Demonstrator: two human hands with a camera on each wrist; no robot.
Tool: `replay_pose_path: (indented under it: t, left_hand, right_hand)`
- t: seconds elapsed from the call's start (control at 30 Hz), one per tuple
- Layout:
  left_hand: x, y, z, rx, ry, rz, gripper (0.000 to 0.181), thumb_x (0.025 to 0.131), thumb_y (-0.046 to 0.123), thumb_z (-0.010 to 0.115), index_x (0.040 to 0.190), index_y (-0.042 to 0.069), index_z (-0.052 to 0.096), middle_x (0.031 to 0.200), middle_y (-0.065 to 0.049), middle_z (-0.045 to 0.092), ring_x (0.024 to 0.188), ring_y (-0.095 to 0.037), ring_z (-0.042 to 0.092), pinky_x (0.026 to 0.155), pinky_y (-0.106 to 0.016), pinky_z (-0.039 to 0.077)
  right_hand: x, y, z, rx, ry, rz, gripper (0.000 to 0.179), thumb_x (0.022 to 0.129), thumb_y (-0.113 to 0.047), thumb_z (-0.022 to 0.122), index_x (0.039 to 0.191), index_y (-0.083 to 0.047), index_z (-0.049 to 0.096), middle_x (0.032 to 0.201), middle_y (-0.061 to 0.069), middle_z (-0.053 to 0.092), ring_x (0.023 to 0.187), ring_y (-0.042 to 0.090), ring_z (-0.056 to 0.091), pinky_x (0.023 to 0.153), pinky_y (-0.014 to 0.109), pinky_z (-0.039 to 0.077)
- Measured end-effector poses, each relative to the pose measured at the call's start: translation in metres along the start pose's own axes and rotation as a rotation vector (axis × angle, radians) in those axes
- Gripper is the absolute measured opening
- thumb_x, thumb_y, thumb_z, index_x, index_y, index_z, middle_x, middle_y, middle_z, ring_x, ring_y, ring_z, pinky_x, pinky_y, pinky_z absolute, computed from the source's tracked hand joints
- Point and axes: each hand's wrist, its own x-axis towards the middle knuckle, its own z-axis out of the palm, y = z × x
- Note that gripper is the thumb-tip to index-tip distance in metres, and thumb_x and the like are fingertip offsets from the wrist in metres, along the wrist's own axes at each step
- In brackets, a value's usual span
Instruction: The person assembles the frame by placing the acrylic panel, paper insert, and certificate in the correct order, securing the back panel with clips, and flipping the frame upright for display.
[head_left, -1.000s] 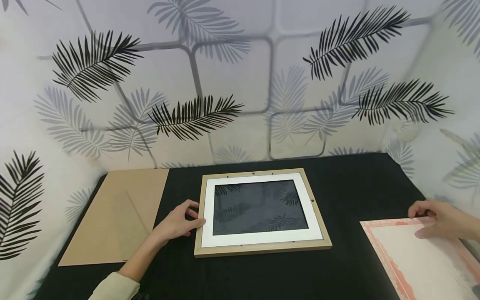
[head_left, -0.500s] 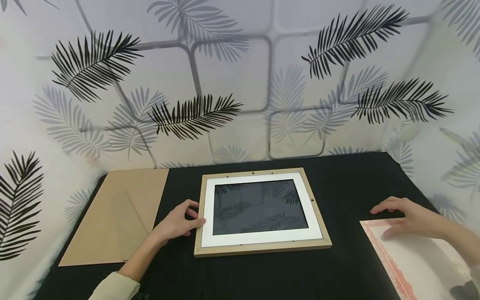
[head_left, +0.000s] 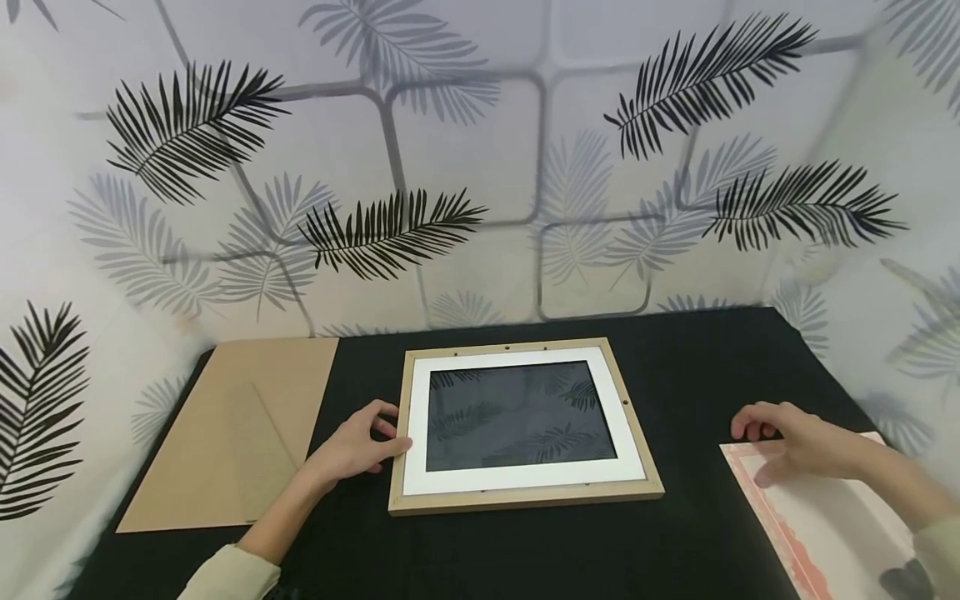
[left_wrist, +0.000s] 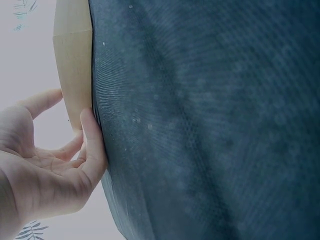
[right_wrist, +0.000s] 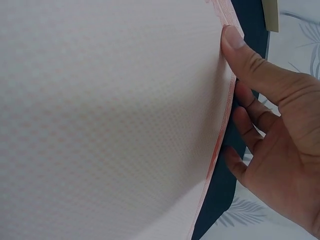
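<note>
A light wooden picture frame [head_left: 525, 498] with a white mat and dark centre lies on the black cloth in the middle. My left hand [head_left: 356, 446] holds its left side, thumb on the top edge and fingers against the outer side; the left wrist view shows the fingers bent round the wooden rim [left_wrist: 75, 75]. At the right lies a cream paper sheet [head_left: 832, 517] with a pink ornamental border. My right hand [head_left: 806, 446] holds its far edge near the left corner, with the thumb [right_wrist: 245, 55] on its face and the fingers curled just beyond the edge.
A brown backing board [head_left: 202, 417] lies at the left of the table, partly behind my left forearm. Black cloth [head_left: 712, 367] covers the table. Behind it hangs a pale curtain [head_left: 465, 150] with a leaf print.
My right hand has moved left along the far edge of the paper sheet, and its fingers have curled. The left hand and the picture frame have stayed in place.
</note>
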Motion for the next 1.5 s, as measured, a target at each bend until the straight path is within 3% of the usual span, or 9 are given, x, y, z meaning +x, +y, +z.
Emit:
replay_pose_path:
  t: [0.43,0.67,0.87,1.17,1.33,1.5]
  left_hand:
    - [-0.001,0.001,0.001,0.015,0.008,0.005,0.057,0.091,0.018,0.080,0.135,-0.003,0.051,0.103,-0.010,0.062,0.077,-0.022,0.063,0.063,-0.038,0.058]
    - [0.000,0.000,0.000,0.012,0.010,0.001,0.057,0.090,0.018,0.080,0.135,-0.003,0.051,0.103,-0.011,0.062,0.078,-0.022,0.063,0.063,-0.039,0.059]
    - [0.000,0.000,0.000,0.009,0.005,-0.004,0.055,0.091,0.017,0.079,0.134,-0.003,0.051,0.102,-0.011,0.062,0.077,-0.022,0.063,0.063,-0.038,0.059]
    - [0.001,0.000,0.001,0.004,0.002,-0.005,0.055,0.091,0.017,0.079,0.135,-0.003,0.051,0.103,-0.011,0.062,0.077,-0.022,0.063,0.063,-0.038,0.059]
    - [0.000,0.001,0.000,0.006,0.003,-0.008,0.055,0.091,0.017,0.079,0.135,-0.002,0.051,0.102,-0.011,0.062,0.076,-0.022,0.063,0.063,-0.038,0.059]
    - [0.000,0.000,0.000,0.011,0.003,-0.010,0.056,0.091,0.017,0.079,0.135,-0.002,0.051,0.102,-0.011,0.062,0.076,-0.022,0.064,0.063,-0.038,0.059]
  right_hand:
    - [0.004,-0.003,0.000,0.017,-0.044,-0.021,0.055,0.065,-0.013,0.092,0.107,-0.012,0.056,0.089,-0.002,0.054,0.079,0.016,0.049,0.064,0.032,0.040]
    - [0.009,-0.007,-0.005,0.117,-0.121,0.074,0.050,0.071,-0.011,0.090,0.107,-0.006,0.055,0.087,0.002,0.053,0.075,0.020,0.049,0.061,0.033,0.043]
    - [0.011,-0.006,-0.005,0.106,-0.140,0.146,0.051,0.070,-0.013,0.091,0.105,-0.004,0.056,0.086,-0.001,0.049,0.074,0.020,0.045,0.059,0.032,0.040]
    - [0.008,-0.006,-0.004,0.018,-0.084,0.075,0.050,0.065,-0.015,0.093,0.100,-0.011,0.057,0.087,-0.005,0.052,0.077,0.015,0.047,0.062,0.031,0.040]
    - [0.009,-0.008,-0.005,0.056,-0.109,0.124,0.051,0.064,-0.016,0.092,0.101,-0.011,0.057,0.089,-0.003,0.053,0.079,0.016,0.049,0.064,0.030,0.042]
    - [0.011,-0.008,-0.006,0.054,-0.144,0.148,0.043,0.070,-0.016,0.091,0.097,-0.011,0.058,0.083,-0.007,0.046,0.072,0.009,0.043,0.056,0.028,0.037]
